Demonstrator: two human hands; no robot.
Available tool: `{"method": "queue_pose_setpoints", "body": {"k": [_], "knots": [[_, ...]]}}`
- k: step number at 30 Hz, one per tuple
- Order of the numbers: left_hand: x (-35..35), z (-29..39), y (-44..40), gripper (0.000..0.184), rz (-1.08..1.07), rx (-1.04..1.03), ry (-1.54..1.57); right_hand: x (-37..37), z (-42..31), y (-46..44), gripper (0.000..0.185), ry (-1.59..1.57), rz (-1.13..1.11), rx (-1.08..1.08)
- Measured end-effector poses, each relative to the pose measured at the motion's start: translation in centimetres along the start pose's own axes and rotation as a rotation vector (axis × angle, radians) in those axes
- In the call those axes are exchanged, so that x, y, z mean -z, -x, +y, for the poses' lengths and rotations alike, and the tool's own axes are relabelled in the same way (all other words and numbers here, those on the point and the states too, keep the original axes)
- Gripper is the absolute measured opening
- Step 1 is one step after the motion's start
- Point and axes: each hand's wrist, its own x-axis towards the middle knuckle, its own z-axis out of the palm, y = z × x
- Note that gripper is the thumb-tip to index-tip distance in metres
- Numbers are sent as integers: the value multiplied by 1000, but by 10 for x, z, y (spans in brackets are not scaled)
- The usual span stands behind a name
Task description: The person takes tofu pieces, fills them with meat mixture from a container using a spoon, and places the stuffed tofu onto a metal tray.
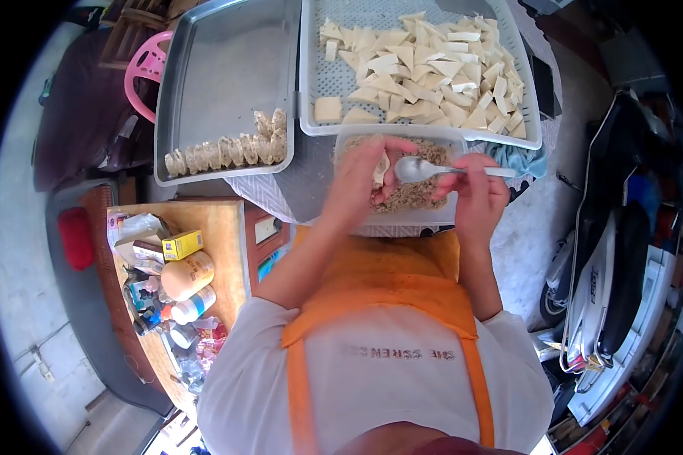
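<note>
My left hand (362,176) is over the left part of a clear plastic container (457,214) of crumbly brownish filling (417,199). Its curled fingers hold a pale piece (380,173) that looks like tofu. In my right hand (476,186) is a metal spoon (413,169), its bowl touching or very near that piece. Behind the container, a white perforated tray (535,136) bears many cut pale pieces (432,68). On the metal tray (228,57) at the left, filled pieces (224,152) stand in a row along the front edge, with a few more behind at the right end.
A pink plastic handle (139,76) sticks out left of the metal tray. A blue cloth (525,159) lies by the white tray's front right corner, near a dark flat object (542,85). At lower left, a wooden table (231,227) holds jars and boxes. A scooter (607,280) stands right.
</note>
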Motion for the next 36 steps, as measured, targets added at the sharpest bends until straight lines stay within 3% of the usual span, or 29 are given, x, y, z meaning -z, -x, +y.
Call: {"method": "queue_pose_setpoints", "body": {"k": [1, 4, 7, 10, 13, 16, 19, 22, 28, 34, 36], "knots": [[4, -4, -2, 48, 19, -5, -2, 5, 2, -2, 24, -4, 28, 40], [31, -16, -11, 36, -280, -46, 418, 16, 7, -6, 23, 75, 73, 102], [14, -10, -4, 29, 53, -89, 162, 18, 14, -4, 21, 298, 31, 78], [-4, 9, -7, 27, 43, -60, 270, 17, 24, 1, 20, 390, -30, 32], [2, 15, -3, 28, -37, -71, 202, 18, 29, 2, 21, 486, -48, 68], [8, 6, -6, 26, 16, -88, 161, 16, 28, 2, 21, 529, -50, 71], [6, 7, -9, 30, 69, 102, 529, 14, 27, 2, 21, 557, -60, 73], [24, -6, -16, 40, -333, 88, 719, 15, 27, 4, 21, 576, -60, 71], [-4, 10, -3, 45, 108, 48, 335, 13, 25, 4, 20, 552, -52, 51], [26, -6, -13, 33, -317, -42, 494, 14, 22, 8, 20, 545, -50, 74], [2, 1, -9, 24, -26, -82, 409, 11, 21, 10, 19, 481, -61, 47]]}}
